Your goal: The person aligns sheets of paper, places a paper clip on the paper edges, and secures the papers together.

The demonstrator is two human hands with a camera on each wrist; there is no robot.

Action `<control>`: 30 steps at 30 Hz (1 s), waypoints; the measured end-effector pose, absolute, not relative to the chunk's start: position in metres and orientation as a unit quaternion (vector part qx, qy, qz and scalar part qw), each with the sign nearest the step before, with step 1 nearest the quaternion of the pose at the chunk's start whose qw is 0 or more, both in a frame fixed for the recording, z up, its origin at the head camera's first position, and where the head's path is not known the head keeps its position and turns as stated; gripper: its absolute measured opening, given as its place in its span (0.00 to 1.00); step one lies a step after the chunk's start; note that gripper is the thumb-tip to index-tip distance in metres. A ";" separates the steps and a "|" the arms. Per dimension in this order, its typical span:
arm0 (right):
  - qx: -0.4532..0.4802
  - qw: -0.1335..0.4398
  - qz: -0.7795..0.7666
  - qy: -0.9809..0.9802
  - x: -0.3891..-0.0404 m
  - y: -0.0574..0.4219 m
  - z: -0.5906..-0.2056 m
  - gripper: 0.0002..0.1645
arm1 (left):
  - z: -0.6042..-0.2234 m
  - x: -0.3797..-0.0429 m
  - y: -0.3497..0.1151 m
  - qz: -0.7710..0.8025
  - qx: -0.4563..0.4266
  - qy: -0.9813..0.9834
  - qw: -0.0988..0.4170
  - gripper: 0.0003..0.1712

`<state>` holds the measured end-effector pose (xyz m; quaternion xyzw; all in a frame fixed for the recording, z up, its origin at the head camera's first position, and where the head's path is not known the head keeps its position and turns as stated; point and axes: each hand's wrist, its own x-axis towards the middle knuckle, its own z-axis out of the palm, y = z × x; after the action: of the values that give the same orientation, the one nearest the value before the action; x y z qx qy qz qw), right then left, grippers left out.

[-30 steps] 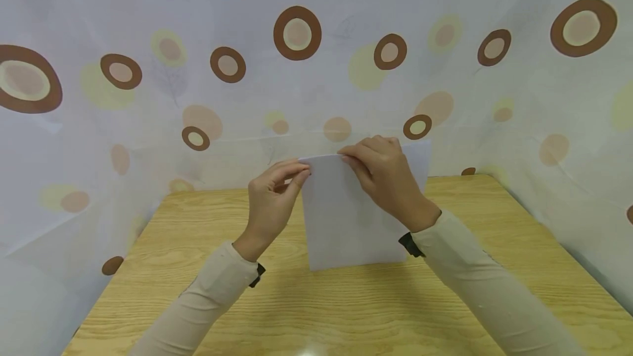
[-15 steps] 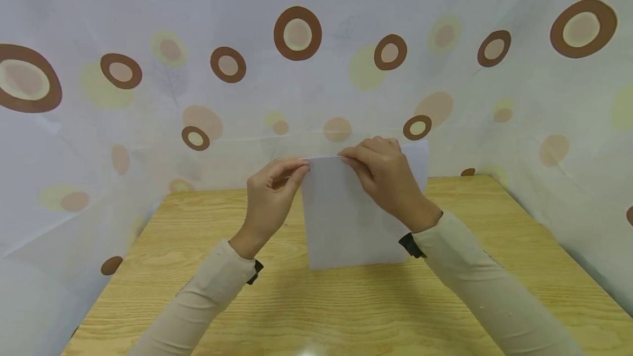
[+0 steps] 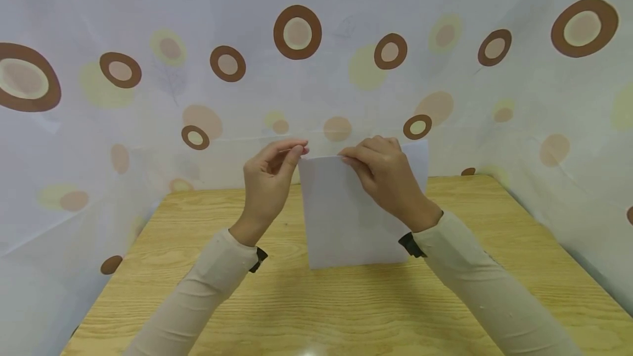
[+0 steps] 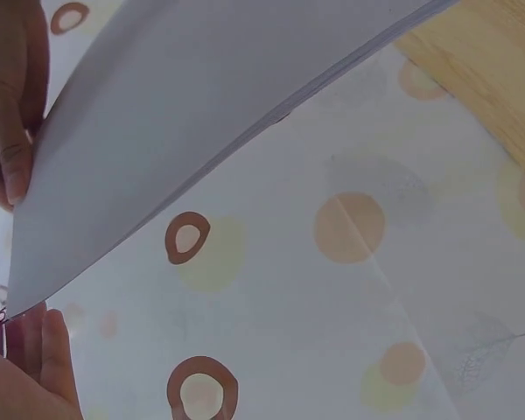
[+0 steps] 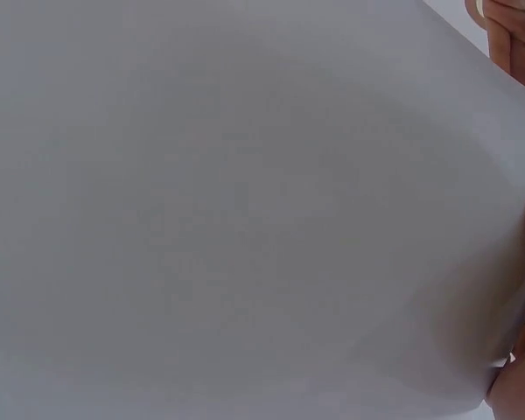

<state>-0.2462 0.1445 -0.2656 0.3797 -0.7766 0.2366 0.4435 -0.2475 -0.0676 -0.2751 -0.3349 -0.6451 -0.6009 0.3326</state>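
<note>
A thin stack of white paper sheets (image 3: 351, 224) hangs upright above the table, its layered edge showing in the left wrist view. My right hand (image 3: 383, 180) grips the top edge between thumb and fingers. At the top left corner, my left hand (image 3: 267, 183) pinches a small reddish wire piece that looks like a paper clip (image 4: 0, 316). Mostly covered by the fingertips, the clip is at the very corner of the paper; whether it grips the sheets I cannot tell. In the right wrist view the paper (image 5: 245, 210) fills most of the picture.
Beneath the hands lies a wood-grain table (image 3: 316, 312). White cloth (image 3: 316, 92) with brown rings and pale dots stands behind and on both sides of it. Dark straps (image 3: 411, 245) show at the sleeve cuffs.
My left hand has risen slightly, from pinching at the paper's top left corner to just above it. The right hand and the paper have hardly moved.
</note>
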 end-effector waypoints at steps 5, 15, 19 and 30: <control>0.381 0.443 0.236 -0.776 -0.246 0.144 -0.265 0.04 | -0.275 -0.247 -0.065 -0.611 -0.329 -0.644 0.322 0.09; 0.382 0.443 0.232 -0.777 -0.246 0.144 -0.263 0.04 | -0.279 -0.247 -0.062 -0.586 -0.351 -0.653 0.329 0.08; 0.382 0.445 0.231 -0.776 -0.245 0.145 -0.264 0.04 | -0.282 -0.248 -0.062 -0.569 -0.375 -0.650 0.337 0.08; 0.381 0.447 0.232 -0.775 -0.244 0.144 -0.264 0.04 | -0.286 -0.250 -0.064 -0.569 -0.396 -0.642 0.328 0.12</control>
<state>-0.2444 0.1444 -0.2639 0.3813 -0.7750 0.2322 0.4473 -0.2500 -0.0642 -0.2862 -0.3963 -0.6416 -0.5690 0.3280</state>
